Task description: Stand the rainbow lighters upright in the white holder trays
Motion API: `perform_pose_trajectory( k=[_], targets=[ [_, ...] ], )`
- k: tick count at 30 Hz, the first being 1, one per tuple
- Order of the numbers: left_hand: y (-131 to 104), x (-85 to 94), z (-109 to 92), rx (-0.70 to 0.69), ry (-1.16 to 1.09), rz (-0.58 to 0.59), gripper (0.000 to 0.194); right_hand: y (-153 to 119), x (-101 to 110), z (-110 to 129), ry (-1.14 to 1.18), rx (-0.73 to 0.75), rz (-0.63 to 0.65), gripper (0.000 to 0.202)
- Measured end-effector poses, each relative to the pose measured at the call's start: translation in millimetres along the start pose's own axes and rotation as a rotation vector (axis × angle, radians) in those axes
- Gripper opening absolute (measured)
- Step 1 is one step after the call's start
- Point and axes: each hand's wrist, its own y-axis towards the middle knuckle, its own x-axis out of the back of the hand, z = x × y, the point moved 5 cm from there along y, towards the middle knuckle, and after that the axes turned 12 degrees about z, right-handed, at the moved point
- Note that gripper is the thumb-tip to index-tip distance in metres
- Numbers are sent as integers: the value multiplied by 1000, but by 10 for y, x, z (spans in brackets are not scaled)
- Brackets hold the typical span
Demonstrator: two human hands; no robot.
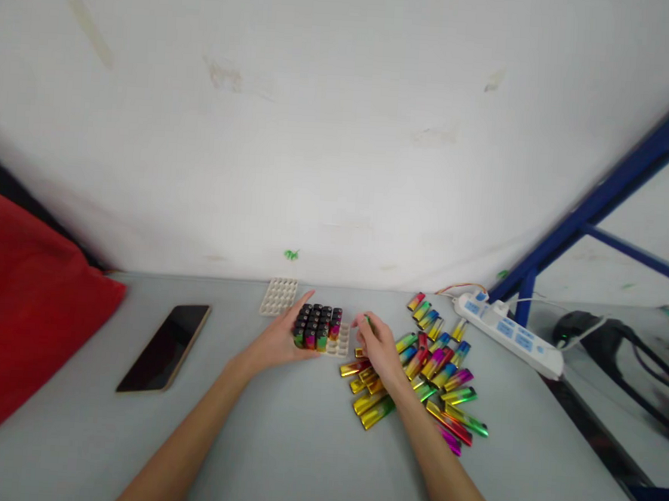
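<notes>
A pale holed tray [338, 349] holds rows of upright lighters [317, 326] with black tops and shiny coloured bodies; its right-hand columns show bare holes. My left hand [284, 334] is curved around the left side of this block, thumb along the back and fingers near the front. Just right of the tray, my right hand [378, 345] is closed with a lighter [369, 322] between its fingers; only a little green of it shows. Beneath and beside that hand lies a loose pile of metallic lighters [433, 362] in yellow, green, red, blue and magenta.
Behind my left hand lies a second holed tray [279, 297]. A dark phone [164, 348] rests on the left, near a red cloth [30, 307]. To the right are a white power strip [508, 333], a blue metal frame [574, 220] and a black strapped object [616, 358].
</notes>
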Motion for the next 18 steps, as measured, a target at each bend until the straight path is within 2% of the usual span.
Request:
perform_pose_trajectory(
  k=[4, 8, 10, 14, 18],
  targets=[
    [-8, 1, -18, -12, 11, 3, 145, -70, -50, 52, -153, -31, -58, 57],
    [-11, 3, -43, -12, 4, 10, 144, -98, -99, 113, -154, -3, -23, 30],
    [-8, 4, -52, -11, 2, 13, 144, -94, -117, 130, -146, 5, 18, 25],
    [0, 3, -50, -15, 4, 19, 144, -85, -105, 127, -157, -7, 37, 29],
    [0, 2, -43, -27, 0, 21, 143, -81, -100, 109, -220, 19, 44, 43]
  ],
)
